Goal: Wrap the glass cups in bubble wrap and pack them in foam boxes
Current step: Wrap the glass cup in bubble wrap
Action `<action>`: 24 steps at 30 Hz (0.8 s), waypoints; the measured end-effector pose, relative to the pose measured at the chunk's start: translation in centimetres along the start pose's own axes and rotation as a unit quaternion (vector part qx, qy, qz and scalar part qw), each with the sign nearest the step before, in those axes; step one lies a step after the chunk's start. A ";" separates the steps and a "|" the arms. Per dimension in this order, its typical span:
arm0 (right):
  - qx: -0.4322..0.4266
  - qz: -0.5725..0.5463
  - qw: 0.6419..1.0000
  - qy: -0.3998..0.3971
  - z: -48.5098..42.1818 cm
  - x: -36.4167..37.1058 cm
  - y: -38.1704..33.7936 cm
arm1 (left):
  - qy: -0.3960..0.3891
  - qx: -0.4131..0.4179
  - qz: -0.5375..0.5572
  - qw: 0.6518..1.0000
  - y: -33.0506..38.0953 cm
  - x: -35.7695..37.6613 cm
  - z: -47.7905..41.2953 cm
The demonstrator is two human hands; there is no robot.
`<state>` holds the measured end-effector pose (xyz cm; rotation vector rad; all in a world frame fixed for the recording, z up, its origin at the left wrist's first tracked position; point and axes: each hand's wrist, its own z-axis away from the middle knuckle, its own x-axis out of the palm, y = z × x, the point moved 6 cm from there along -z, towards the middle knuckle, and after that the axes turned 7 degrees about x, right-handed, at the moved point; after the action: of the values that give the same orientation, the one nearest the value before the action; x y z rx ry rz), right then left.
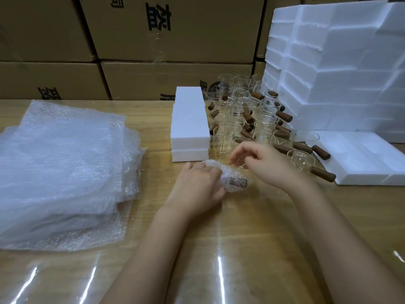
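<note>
On table (241, 227): wrapped cup (235, 182) gripped under left hand (195, 186) fingers; right hand (260, 164) fingers curled at far end, grip unclear.

Table (241, 227): was wooden under a glossy clear cover.
Bubble wrap sheets (61, 167): lay stacked at 9 o'clock.
Foam boxes (189, 128): stood stacked at 12 o'clock.
Glass cups (252, 119): clustered at 1 o'clock.
Wrapped cup (234, 183): lay at centre.

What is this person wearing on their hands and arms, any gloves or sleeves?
Nothing that shows. The left hand and the right hand are bare: no gloves, and no rings that I can make out. The left forearm and the right forearm are bare down to the picture's lower edge, with no sleeves, watch or bracelet.
</note>
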<state>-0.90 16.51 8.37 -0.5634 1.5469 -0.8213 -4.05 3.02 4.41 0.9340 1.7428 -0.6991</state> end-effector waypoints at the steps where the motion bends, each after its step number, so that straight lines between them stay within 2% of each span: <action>1: 0.002 0.027 0.999 -0.034 0.1 0.5 0.1 | -0.003 -0.002 -0.011 1.000 0.1 0.1 -0.1; 3: 0.015 0.078 0.991 -0.111 0.4 1.7 0.4 | -0.009 -0.010 -0.020 1.000 0.1 0.2 -0.2; 4: 0.009 0.104 0.987 -0.124 0.4 2.0 0.4 | -0.014 -0.015 -0.018 1.000 0.1 0.2 -0.2; 9: -0.048 0.231 0.968 -0.081 0.1 2.8 -0.6 | -0.011 -0.017 -0.015 1.000 0.2 0.0 -0.6; 14: -0.053 0.406 0.911 -0.042 0.4 5.5 -0.7 | 0.062 0.022 0.012 0.998 0.3 -0.6 0.7; 16: -0.040 0.430 0.902 -0.026 0.4 5.8 -0.7 | 0.112 0.025 0.039 0.993 0.0 -1.3 1.3; 18: -0.031 0.439 0.898 -0.019 0.3 6.1 -0.9 | 0.131 0.031 0.055 0.989 -0.3 -1.7 1.4; 24: -0.013 0.442 0.897 -0.011 0.1 7.0 -1.5 | 0.051 0.022 0.056 0.997 -1.0 -1.1 1.1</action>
<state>-2.00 10.25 5.11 0.1445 1.5685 -0.0869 -4.10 1.35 5.08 1.1059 1.7546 -0.6273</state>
